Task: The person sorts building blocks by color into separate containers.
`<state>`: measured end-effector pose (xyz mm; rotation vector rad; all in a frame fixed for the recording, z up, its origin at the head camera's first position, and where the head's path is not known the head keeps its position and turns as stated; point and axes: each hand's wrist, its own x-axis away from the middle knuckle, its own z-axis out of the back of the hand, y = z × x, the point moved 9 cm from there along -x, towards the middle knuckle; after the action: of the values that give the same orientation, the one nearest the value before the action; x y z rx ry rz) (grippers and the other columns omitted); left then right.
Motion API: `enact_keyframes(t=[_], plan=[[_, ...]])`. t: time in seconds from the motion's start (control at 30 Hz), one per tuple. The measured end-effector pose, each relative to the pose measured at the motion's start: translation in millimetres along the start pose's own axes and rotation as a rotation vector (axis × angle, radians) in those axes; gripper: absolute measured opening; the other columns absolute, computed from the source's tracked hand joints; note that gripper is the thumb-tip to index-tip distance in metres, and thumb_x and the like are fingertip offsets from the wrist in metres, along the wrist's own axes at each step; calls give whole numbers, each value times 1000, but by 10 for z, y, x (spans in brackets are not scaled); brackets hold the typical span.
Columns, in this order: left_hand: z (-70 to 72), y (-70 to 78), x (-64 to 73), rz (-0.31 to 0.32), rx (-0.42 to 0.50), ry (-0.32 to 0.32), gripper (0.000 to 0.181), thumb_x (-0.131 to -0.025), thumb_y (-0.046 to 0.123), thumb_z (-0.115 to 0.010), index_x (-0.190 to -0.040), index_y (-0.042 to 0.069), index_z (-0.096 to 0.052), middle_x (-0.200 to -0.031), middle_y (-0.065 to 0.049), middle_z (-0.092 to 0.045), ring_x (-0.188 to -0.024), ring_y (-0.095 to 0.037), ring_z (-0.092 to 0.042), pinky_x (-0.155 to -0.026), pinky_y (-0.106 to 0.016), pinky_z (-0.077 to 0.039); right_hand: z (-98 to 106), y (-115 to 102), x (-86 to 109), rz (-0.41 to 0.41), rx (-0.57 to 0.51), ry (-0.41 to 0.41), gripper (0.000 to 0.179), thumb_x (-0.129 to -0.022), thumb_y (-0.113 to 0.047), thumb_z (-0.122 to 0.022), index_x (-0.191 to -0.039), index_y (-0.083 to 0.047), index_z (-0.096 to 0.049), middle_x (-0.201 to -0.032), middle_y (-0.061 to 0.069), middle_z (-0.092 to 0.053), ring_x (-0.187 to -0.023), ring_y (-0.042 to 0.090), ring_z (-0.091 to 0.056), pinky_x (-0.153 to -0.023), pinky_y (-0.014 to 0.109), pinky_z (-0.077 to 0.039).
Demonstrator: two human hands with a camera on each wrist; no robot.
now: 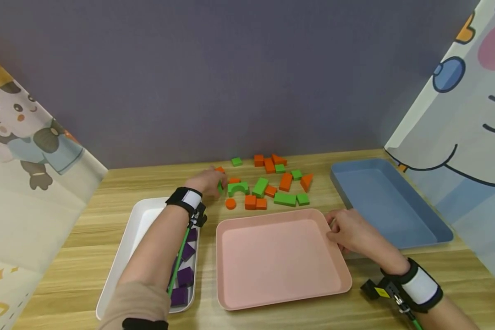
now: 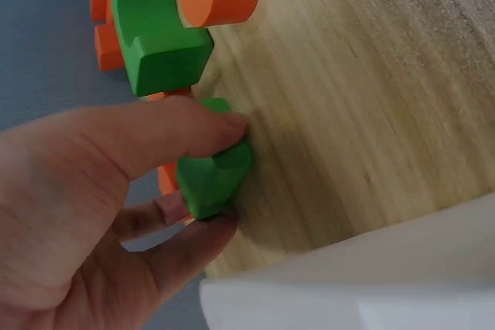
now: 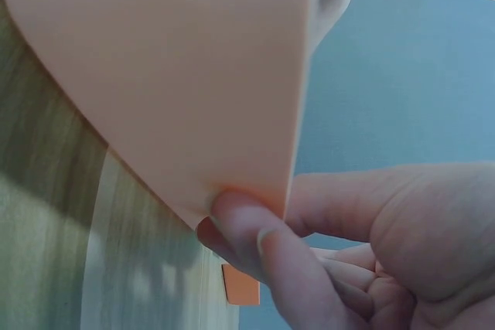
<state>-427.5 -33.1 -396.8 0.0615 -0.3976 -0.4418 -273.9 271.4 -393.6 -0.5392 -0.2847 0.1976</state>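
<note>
My left hand (image 1: 206,182) is at the left end of the scattered blocks. In the left wrist view, its thumb and fingers pinch a small green block (image 2: 215,179) just above or on the wood; contact below cannot be made out. A green arch block (image 1: 238,188) and an orange round block (image 1: 230,203) lie close by. On the other side, my right hand (image 1: 352,229) grips the right wall of the pink tray (image 1: 280,261), with thumb and fingers on either side of the rim. That tray has nothing in it.
A white tray (image 1: 145,213) with several purple blocks (image 1: 185,277) lies under my left forearm. The blue tray (image 1: 396,201) stands at the right. Several orange blocks (image 1: 286,182) and green blocks (image 1: 285,199) are spread before the grey back panel (image 1: 239,82).
</note>
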Motion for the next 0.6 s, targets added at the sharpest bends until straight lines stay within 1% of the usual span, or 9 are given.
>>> enact_keyframes(t=[0.1,0.13,0.2,0.27,0.3,0.37,0.47,0.53,0.6], plan=[[30,27,16,-57,-8,24,30,-79,9,-75,-108,13,-69,-130,-10,-61,-127,-32,-50,-97,-41,-48,-1,11,6,-11,-9,-2,25,-88,-3,-66,-112,3,-64,-55,-3,-60,-39,13,-56,-42,29,-47],[42,34,26,-78,-5,36,28,-78,8,-75,-105,13,-70,-125,-9,-62,-121,-30,-52,-93,-39,-48,-6,15,2,-10,-15,-5,25,-88,-3,-66,-113,3,-64,-56,-2,-60,-40,14,-57,-42,29,-47],[92,58,69,-107,16,61,29,-74,5,-75,-101,11,-71,-120,-8,-64,-115,-28,-54,-90,-38,-48,-9,18,-8,-7,-23,-7,26,-88,-2,-66,-113,4,-63,-56,-2,-60,-40,14,-57,-42,29,-48],[175,109,133,-138,36,91,29,-71,4,-75,-99,10,-72,-116,-8,-65,-112,-27,-54,-91,-38,-48,-10,22,-12,0,-33,-10,27,-88,-2,-65,-114,5,-63,-56,-2,-60,-40,14,-57,-42,29,-48],[222,141,170,-153,37,107,29,-71,4,-75,-99,10,-72,-117,-8,-66,-117,-29,-54,-95,-39,-48,-12,23,-13,6,-36,-12,28,-88,-1,-65,-115,6,-62,-57,-1,-61,-40,14,-57,-42,29,-48],[309,216,273,-171,36,132,30,-71,4,-75,-101,10,-73,-115,-8,-66,-116,-29,-53,-97,-40,-48,-14,28,-11,7,-40,-17,29,-88,-2,-65,-116,7,-62,-58,-1,-61,-40,14,-58,-43,29,-49],[393,366,461,-202,25,169,28,-75,9,-79,-102,10,-73,-113,-9,-62,-112,-28,-53,-93,-39,-49,-23,38,-5,3,-46,-27,31,-89,-2,-65,-118,8,-61,-59,-1,-63,-42,14,-59,-43,28,-50],[401,491,604,-233,15,188,27,-76,13,-81,-101,10,-72,-111,-9,-57,-103,-26,-53,-88,-38,-50,-28,42,-4,-2,-49,-33,32,-89,-2,-65,-119,8,-60,-61,-1,-63,-43,15,-60,-43,28,-50],[377,629,750,-279,-1,203,28,-76,17,-83,-101,11,-72,-110,-9,-56,-100,-25,-54,-87,-38,-50,-29,46,-5,-5,-51,-39,32,-89,-2,-65,-119,9,-60,-62,-1,-64,-44,15,-60,-44,28,-50]])
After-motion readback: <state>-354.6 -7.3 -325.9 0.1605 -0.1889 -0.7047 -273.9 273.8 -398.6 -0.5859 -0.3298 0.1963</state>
